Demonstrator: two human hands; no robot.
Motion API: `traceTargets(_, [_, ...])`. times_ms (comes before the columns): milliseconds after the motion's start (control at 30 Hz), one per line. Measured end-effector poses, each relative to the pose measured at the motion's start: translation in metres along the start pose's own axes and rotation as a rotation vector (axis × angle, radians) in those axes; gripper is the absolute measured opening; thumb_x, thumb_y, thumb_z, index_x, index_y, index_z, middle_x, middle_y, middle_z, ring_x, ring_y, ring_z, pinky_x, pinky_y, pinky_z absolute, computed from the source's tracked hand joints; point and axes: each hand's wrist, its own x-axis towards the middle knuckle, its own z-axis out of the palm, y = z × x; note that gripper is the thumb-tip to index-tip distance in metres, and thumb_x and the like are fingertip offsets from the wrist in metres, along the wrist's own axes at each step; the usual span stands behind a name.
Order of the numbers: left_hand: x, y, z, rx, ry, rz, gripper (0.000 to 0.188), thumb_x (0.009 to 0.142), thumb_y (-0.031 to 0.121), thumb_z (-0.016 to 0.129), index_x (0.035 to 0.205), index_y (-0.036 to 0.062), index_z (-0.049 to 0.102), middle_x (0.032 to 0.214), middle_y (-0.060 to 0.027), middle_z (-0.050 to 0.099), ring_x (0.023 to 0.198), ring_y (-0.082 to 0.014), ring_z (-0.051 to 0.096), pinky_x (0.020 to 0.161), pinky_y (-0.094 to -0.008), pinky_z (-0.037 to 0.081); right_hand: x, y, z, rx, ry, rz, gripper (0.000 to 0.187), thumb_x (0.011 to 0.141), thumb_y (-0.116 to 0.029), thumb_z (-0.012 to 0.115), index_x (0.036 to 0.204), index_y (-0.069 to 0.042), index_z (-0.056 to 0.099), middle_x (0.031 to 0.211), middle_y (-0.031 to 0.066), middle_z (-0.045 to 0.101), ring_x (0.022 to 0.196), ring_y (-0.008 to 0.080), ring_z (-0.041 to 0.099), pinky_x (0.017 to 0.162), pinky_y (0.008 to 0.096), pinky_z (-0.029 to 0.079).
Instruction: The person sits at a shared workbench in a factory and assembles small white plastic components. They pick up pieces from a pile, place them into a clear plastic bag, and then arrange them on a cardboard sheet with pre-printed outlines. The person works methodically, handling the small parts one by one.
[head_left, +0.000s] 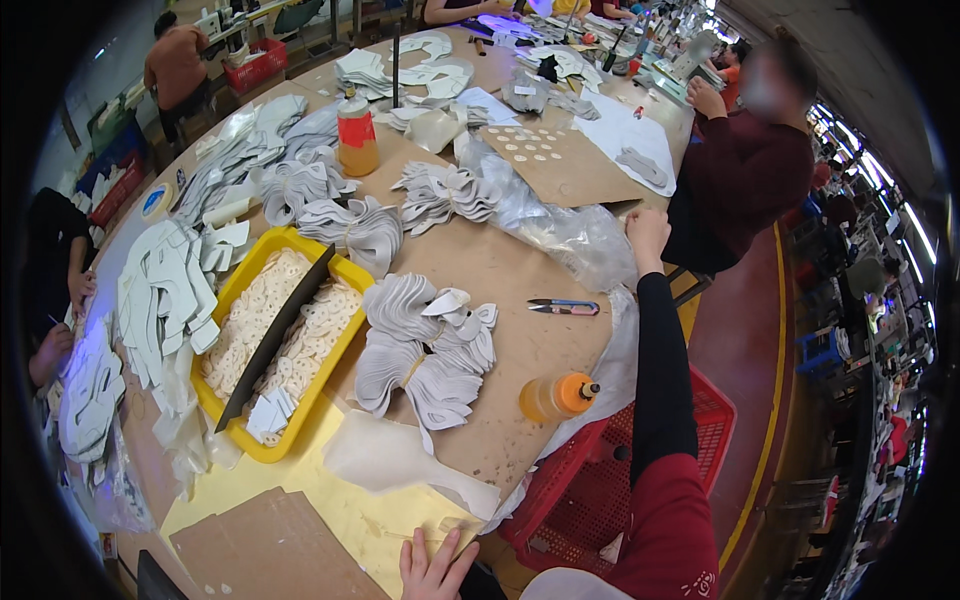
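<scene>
In the head view, the left hand point(437, 567) lies at the lower edge of the picture, fingers loosely spread and open, palm down. It holds nothing; its fingertips rest at the near edge of a yellow paper sheet point(370, 520) that lies on the worktable point(520, 290), close beside a stack of brown cardboard sheets point(270, 550).

The right arm, in a black sleeve over a red one, stretches far out along the table's right edge. The right hand point(647, 232) is closed loosely on the crumpled clear plastic bag point(570, 235) that lies across the table there; whether the fingers truly pinch the plastic cannot be told, as they are turned away.

Between the two hands lie fanned bundles of grey cut shoe pieces point(425, 350), each tied at its middle. Just right of them are small thread snips point(563, 307) with a coloured handle, and nearer the table's edge an orange squeeze bottle point(555, 396) lies on its side. Left of the bundles stands a yellow tray point(262, 448) filled with pale ring-shaped pieces, a dark strip laid slantwise across it. A red plastic basket point(705, 420) stands below the table's edge, beside the right arm.
</scene>
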Motion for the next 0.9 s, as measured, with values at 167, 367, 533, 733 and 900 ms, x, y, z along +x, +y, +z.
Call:
traceTargets(167, [-0.004,0.000,0.003,-0.008,-0.079,-0.059,0.051,0.076,0.004,0.062,0.120,0.0266,0.074,0.148,-0.0138,0.052,0.133,-0.0559,0.046,0.111,-0.0664,0.033,0.005,-0.003,-0.003,-0.328,0.020,-0.306,0.015,0.081,-0.021,0.069,0.088,-0.016,0.082,0.106,0.0076,0.068,0.110,0.0278,0.059,0.090,0.0426,0.042])
traceTargets(367, [0.004,0.001,-0.006,-0.048,-0.098,-0.061,0.054,0.074,0.002,0.062,0.121,0.0258,0.073,0.152,-0.0210,0.046,0.134,-0.0579,0.043,0.113,-0.0661,0.029,-0.001,-0.001,-0.009,0.077,-0.062,0.056,0.021,0.090,-0.022,0.063,0.097,-0.012,0.080,0.117,0.0073,0.065,0.122,0.0307,0.050,0.100,0.0510,0.034])
traceTargets(533, [0.010,0.013,-0.014,-0.103,-0.064,-0.072,0.057,0.071,-0.001,0.062,0.123,0.0229,0.072,0.154,-0.0231,0.042,0.137,-0.0585,0.040,0.114,-0.0664,0.028,0.010,0.008,-0.009,0.247,-0.083,0.175,0.027,0.094,-0.032,0.063,0.106,-0.013,0.078,0.107,0.0069,0.070,0.109,0.0279,0.061,0.100,0.0510,0.036])
traceTargets(733, [0.009,0.011,-0.016,-0.099,-0.133,-0.074,0.058,0.070,-0.003,0.060,0.122,0.0221,0.072,0.156,-0.0229,0.040,0.139,-0.0584,0.038,0.115,-0.0668,0.026,0.051,0.002,0.001,0.693,-0.441,0.101,0.050,0.098,-0.043,0.054,0.137,-0.013,0.061,0.096,0.0092,0.076,0.106,0.0218,0.069,0.095,0.0386,0.046])
traceTargets(900, [0.005,-0.001,-0.009,-0.120,-0.109,-0.064,0.058,0.071,-0.003,0.059,0.122,0.0212,0.071,0.156,-0.0248,0.039,0.140,-0.0581,0.037,0.116,-0.0666,0.023,0.046,-0.045,0.007,0.732,-0.354,-0.073,0.057,0.100,-0.046,0.054,0.146,-0.013,0.052,0.109,0.0159,0.074,0.110,0.0301,0.069,0.099,0.0407,0.047])
